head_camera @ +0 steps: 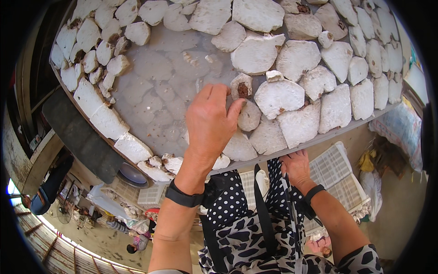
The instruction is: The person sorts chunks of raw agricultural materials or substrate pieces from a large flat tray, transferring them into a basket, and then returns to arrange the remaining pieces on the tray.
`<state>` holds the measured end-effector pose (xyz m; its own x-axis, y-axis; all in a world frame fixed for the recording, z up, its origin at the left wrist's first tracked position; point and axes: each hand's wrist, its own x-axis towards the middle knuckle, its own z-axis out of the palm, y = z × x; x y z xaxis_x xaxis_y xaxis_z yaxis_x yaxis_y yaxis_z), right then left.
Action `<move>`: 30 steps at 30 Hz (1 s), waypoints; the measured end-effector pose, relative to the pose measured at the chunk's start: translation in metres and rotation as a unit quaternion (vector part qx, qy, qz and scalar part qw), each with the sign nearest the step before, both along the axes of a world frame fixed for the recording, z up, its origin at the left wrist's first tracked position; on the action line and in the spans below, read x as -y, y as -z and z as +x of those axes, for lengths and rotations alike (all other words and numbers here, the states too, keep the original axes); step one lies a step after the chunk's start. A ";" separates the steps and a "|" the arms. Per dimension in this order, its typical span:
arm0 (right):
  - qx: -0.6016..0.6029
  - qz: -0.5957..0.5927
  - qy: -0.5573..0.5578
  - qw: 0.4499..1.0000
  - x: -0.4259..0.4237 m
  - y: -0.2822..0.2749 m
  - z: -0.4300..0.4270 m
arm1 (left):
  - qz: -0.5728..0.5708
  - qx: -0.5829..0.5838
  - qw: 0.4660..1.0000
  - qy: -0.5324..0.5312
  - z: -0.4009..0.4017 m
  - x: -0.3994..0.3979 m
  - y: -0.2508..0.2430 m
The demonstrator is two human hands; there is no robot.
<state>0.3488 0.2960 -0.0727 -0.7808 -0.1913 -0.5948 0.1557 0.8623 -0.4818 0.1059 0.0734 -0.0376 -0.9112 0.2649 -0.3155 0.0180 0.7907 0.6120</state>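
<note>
My left hand [212, 114] reaches over a broad raised surface covered with flat, irregular white slabs. Its thumb and index finger pinch a small white piece with a brown core [242, 87]. Just below the thumb lies a rounded off-white piece [249, 116]. To the right sits a larger white slab [279, 97], with a small chunk [274, 76] on its upper rim. Lower down, my right hand [296, 168] rests against the near edge, its fingertips partly hidden. Nothing shows in its grasp.
A translucent grey sheet [150, 89] carries crumbs, and outlines of more slabs show through it. White plastic crates [332, 174] stand below the near edge. Filled sacks [397, 132] are at the right. A basin [133, 174] is at lower left, with people farther off.
</note>
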 end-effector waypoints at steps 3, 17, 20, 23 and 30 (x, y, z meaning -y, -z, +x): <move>0.001 -0.003 0.005 1.000 0.000 0.000 0.000 | 0.013 -0.005 1.000 0.005 0.001 0.000 0.002; 0.003 0.004 -0.018 1.000 -0.001 0.000 -0.002 | 0.095 -0.026 0.995 -0.023 -0.005 -0.008 0.008; 0.023 0.002 -0.017 1.000 0.001 0.001 -0.002 | 0.115 -0.028 0.993 0.003 -0.009 -0.003 0.006; 0.018 0.008 -0.020 1.000 -0.001 0.001 -0.003 | 0.138 -0.067 0.987 0.047 -0.012 0.000 0.008; 0.019 0.009 -0.025 0.999 0.006 0.001 -0.004 | 0.129 -0.038 0.991 -0.009 -0.008 -0.001 0.014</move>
